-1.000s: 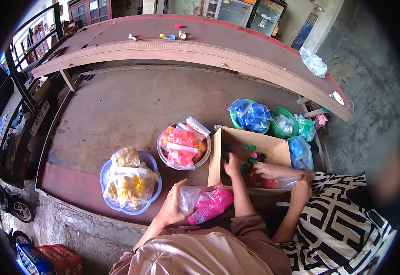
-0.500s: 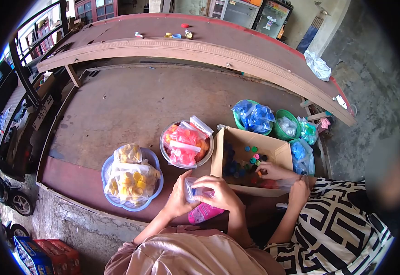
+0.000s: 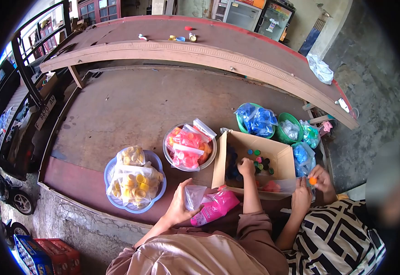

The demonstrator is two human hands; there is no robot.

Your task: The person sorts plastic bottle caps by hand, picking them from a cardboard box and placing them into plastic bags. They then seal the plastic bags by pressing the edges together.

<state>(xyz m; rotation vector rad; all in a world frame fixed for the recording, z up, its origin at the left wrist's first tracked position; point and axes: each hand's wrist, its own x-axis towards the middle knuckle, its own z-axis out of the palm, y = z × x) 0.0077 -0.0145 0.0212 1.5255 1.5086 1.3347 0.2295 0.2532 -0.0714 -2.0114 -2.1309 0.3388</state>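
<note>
My left hand point(image 3: 180, 204) is closed on a clear plastic bag point(image 3: 194, 197), its mouth facing right. Under and beside that bag lies a pink printed plastic pack point(image 3: 218, 208). My right hand point(image 3: 246, 167) is down inside an open cardboard box point(image 3: 280, 160), its fingers curled together at loose bottle caps point(image 3: 257, 159); whatever they grip is hidden. Dark blue, green, pink and black caps show in the box. At the box's right front corner, a co-worker's hand point(image 3: 321, 178) holds up an orange cap point(image 3: 312, 180), and their other hand point(image 3: 301, 195) grips a clear bag.
A blue basin point(image 3: 162, 190) of bagged yellow caps and a round bowl point(image 3: 167, 153) of bagged red and orange caps stand left of the box. Behind it are green baskets point(image 3: 280, 137) with bagged caps. A raised wooden bench point(image 3: 163, 49) crosses the far side.
My right hand has left the bag and reached into the box. My left hand keeps the bag. The co-worker's hand has lifted out of the box with an orange cap.
</note>
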